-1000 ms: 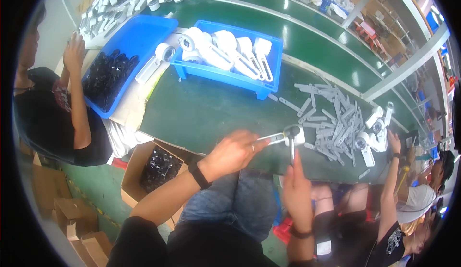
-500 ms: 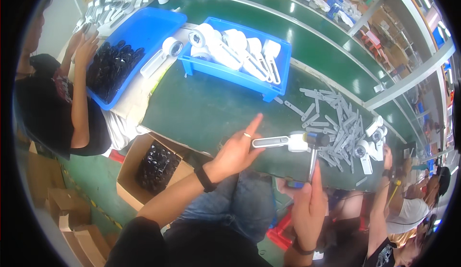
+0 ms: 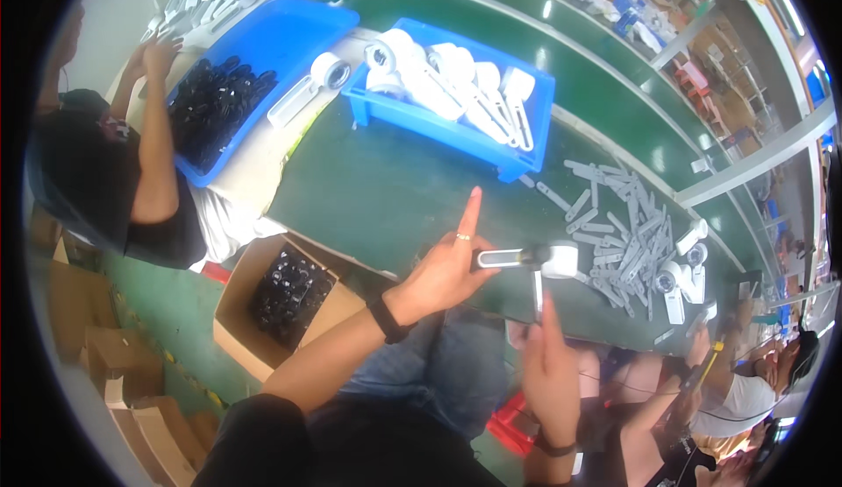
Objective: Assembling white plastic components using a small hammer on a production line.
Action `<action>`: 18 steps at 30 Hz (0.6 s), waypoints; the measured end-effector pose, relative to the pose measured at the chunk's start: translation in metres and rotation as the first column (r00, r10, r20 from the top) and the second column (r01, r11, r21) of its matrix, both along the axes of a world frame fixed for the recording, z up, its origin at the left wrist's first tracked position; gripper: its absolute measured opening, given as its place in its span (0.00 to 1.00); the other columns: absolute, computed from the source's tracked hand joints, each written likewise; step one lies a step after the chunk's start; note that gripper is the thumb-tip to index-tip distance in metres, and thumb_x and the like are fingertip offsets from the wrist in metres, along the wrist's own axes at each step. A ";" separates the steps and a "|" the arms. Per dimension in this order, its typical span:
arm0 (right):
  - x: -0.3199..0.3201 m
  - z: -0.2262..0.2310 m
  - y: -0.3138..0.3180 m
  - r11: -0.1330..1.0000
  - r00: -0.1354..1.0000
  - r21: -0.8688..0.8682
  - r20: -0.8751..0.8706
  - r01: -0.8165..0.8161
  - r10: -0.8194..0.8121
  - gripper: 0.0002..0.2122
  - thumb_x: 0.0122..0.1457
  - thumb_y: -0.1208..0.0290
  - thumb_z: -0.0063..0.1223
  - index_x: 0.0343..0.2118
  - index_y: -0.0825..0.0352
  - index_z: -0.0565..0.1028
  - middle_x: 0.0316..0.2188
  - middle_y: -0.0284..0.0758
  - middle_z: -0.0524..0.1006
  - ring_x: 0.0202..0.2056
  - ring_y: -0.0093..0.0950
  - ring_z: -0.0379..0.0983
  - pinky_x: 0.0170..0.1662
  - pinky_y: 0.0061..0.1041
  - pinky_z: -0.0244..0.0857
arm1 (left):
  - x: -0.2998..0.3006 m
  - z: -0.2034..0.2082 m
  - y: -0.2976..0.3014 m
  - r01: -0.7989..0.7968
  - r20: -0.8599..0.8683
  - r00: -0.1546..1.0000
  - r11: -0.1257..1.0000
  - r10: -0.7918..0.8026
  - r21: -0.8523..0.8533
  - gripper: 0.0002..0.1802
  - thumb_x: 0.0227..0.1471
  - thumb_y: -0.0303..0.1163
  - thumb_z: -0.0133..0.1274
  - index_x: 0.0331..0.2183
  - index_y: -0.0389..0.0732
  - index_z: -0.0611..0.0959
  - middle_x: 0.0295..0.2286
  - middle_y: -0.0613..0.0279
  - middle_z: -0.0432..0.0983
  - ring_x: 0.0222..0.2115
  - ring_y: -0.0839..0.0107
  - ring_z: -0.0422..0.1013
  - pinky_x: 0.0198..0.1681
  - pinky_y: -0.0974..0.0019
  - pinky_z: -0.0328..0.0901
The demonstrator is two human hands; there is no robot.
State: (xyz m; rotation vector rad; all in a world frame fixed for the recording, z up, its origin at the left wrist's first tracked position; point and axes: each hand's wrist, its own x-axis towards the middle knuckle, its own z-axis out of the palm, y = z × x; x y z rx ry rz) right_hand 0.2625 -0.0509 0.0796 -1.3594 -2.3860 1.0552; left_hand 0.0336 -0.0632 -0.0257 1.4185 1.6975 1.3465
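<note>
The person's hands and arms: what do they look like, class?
The gloveless left hand wears a ring and a broad black wristband; a black sleeve ends near the elbow. The gloveless right hand has a thinner dark band at the wrist.

Head-worn fisheye, looking down
</note>
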 end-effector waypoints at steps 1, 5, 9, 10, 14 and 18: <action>-0.002 -0.003 -0.003 1.000 1.000 -0.005 0.004 0.000 0.000 0.26 0.74 0.73 0.43 0.73 0.71 0.58 0.36 0.57 0.81 0.35 0.51 0.81 0.39 0.42 0.72 | 0.003 0.002 0.002 0.001 0.002 1.000 1.000 -0.002 0.027 0.69 0.55 0.26 0.67 0.73 0.36 0.29 0.40 0.51 0.85 0.44 0.48 0.79 0.52 0.51 0.72; -0.020 -0.014 0.000 0.999 0.979 -0.016 0.198 -0.048 0.050 0.27 0.73 0.74 0.44 0.73 0.71 0.58 0.42 0.60 0.80 0.37 0.53 0.80 0.42 0.42 0.73 | 0.000 -0.006 0.001 -0.032 0.021 0.999 0.999 0.032 -0.028 0.72 0.55 0.29 0.69 0.73 0.38 0.27 0.41 0.53 0.86 0.54 0.47 0.76 0.58 0.51 0.70; -0.016 -0.002 -0.010 0.999 0.998 0.036 -0.057 -0.010 0.012 0.27 0.73 0.73 0.45 0.73 0.70 0.59 0.36 0.59 0.80 0.35 0.54 0.79 0.39 0.43 0.72 | 0.006 0.002 0.005 -0.022 -0.011 1.000 0.999 0.023 0.037 0.73 0.54 0.29 0.70 0.73 0.39 0.27 0.41 0.53 0.86 0.57 0.43 0.73 0.61 0.48 0.68; -0.025 -0.017 -0.003 0.993 0.996 0.077 -0.001 -0.084 0.084 0.27 0.73 0.73 0.45 0.73 0.70 0.59 0.34 0.57 0.79 0.34 0.53 0.79 0.38 0.42 0.72 | 0.004 0.001 0.004 -0.029 -0.002 1.000 0.999 0.029 -0.022 0.73 0.54 0.30 0.70 0.73 0.39 0.27 0.42 0.53 0.86 0.58 0.41 0.72 0.61 0.47 0.67; -0.015 -0.012 0.003 0.989 0.991 0.076 0.059 -0.128 0.124 0.27 0.73 0.73 0.47 0.73 0.70 0.60 0.26 0.46 0.78 0.25 0.41 0.76 0.33 0.36 0.70 | -0.002 0.002 0.002 -0.039 -0.022 0.999 0.999 0.039 0.013 0.69 0.55 0.28 0.68 0.73 0.35 0.29 0.41 0.52 0.86 0.55 0.41 0.72 0.63 0.47 0.64; 0.012 -0.044 -0.001 0.984 0.957 -0.028 -0.227 0.177 -0.179 0.27 0.71 0.67 0.57 0.69 0.72 0.67 0.23 0.30 0.75 0.22 0.19 0.67 0.28 0.23 0.63 | 0.005 0.003 0.003 -0.031 -0.169 0.984 0.993 0.051 0.117 0.66 0.55 0.31 0.67 0.74 0.33 0.35 0.36 0.52 0.86 0.50 0.44 0.76 0.65 0.47 0.62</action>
